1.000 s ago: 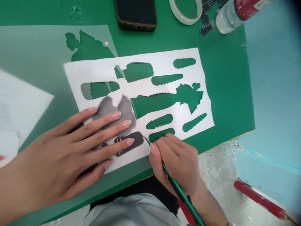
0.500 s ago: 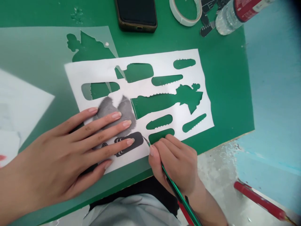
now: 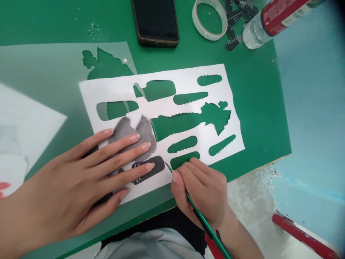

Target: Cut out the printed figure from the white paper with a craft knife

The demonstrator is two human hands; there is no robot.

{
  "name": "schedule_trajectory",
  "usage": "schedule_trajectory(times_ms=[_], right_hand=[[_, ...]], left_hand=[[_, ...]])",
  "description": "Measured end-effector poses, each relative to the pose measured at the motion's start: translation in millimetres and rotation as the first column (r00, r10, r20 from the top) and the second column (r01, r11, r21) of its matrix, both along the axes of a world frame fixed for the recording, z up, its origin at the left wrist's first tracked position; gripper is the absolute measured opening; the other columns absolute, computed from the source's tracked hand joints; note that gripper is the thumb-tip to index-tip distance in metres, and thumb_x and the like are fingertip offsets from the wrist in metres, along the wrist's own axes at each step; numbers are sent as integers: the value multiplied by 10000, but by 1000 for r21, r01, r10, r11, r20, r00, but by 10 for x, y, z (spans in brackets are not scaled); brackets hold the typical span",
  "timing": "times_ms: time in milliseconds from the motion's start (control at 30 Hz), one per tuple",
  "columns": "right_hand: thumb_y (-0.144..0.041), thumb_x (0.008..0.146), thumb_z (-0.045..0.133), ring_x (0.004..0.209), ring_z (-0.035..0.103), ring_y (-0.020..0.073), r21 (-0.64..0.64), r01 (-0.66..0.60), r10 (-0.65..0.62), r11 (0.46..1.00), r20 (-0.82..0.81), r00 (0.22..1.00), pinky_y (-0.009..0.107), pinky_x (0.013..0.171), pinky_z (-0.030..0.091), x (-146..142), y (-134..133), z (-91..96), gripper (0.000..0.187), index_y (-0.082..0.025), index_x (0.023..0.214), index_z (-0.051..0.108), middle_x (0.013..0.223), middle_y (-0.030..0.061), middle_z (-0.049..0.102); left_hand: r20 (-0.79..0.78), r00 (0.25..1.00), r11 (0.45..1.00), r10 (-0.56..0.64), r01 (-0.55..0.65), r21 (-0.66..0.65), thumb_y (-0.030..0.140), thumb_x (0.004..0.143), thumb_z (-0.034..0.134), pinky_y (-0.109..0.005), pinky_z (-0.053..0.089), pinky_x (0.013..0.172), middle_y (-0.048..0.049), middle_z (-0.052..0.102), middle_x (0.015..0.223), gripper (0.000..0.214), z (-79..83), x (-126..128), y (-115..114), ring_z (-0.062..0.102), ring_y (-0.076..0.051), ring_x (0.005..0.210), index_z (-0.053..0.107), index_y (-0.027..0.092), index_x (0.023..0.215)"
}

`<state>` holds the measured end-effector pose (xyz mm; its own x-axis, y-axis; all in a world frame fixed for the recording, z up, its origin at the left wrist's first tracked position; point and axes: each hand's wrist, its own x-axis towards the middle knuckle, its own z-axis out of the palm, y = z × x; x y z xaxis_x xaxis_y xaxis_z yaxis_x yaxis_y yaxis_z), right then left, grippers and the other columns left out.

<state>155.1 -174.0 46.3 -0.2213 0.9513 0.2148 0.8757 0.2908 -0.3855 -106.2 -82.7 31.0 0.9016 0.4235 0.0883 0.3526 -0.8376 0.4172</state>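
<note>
Green tabletop (image 3: 258, 108) runs rightward past the paper (image 3: 156, 108); left hand (image 3: 81, 183) splays over the paper's edge, right hand (image 3: 202, 190) clasps a tool (image 3: 217, 240).

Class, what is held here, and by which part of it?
The right hand holds the green tool near its tip; the left hand lies on the paper.

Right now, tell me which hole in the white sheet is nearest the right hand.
The rounded hole low on the white sheet, just below a notched hole; the right hand partly covers it, while other visible holes lie clear.
</note>
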Motion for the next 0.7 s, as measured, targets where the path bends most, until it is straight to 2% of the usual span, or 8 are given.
schedule_trajectory(times_ms=[467,700], right_hand=[[-154,1107,504,632,340,141,-25,-12,12,1000,-17,1000,350,538,293,7,0,9,456,-208,655,474,609,-23,435],[-151,1110,492,631,345,133,-43,8,-9,999,-23,1000,343,544,301,-18,-3,13,454,-208,660,463,612,-27,422]], left_hand=[[14,1000,999,-4,4,49,499,1116,420,-445,97,1422,71,370,1780,595,-20,-16,-1,380,-239,1649,392,367,1695],[1,1000,999,0,0,50,506,1126,406,-461,102,1420,82,334,1796,565,-21,-39,-24,302,-204,1681,398,386,1678]])
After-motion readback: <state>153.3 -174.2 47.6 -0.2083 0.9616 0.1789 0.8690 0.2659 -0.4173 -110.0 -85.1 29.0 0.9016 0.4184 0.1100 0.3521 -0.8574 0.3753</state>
